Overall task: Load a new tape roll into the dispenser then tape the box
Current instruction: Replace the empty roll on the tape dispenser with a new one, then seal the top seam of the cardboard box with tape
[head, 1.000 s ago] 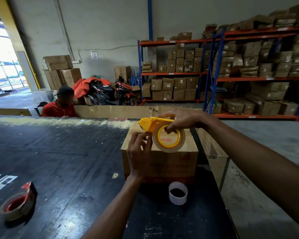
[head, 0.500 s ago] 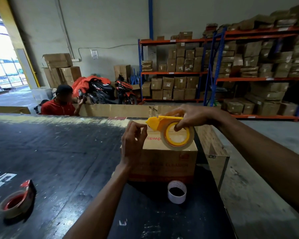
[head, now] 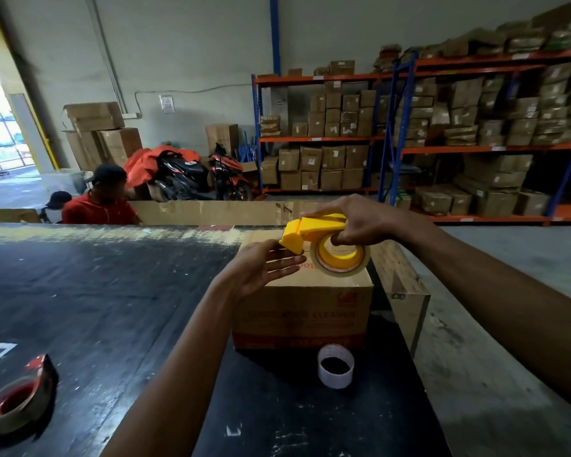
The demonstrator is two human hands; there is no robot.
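A yellow tape dispenser with a clear tape roll on its hub hovers over the top of a brown cardboard box on the dark table. My right hand grips the dispenser from above, fingers through the hub. My left hand is just below the dispenser's nose, palm up and fingers spread, touching the box's top left edge. An empty white tape core stands on the table in front of the box.
A red dispenser with a tape roll lies at the table's near left. A tall cardboard piece leans to the right of the box. A person in a red shirt sits beyond the table. Shelves of boxes fill the back right.
My right hand lifted the dispenser up and to the right above the box top. My left hand let go near the roll and opened flat under the dispenser's nose.
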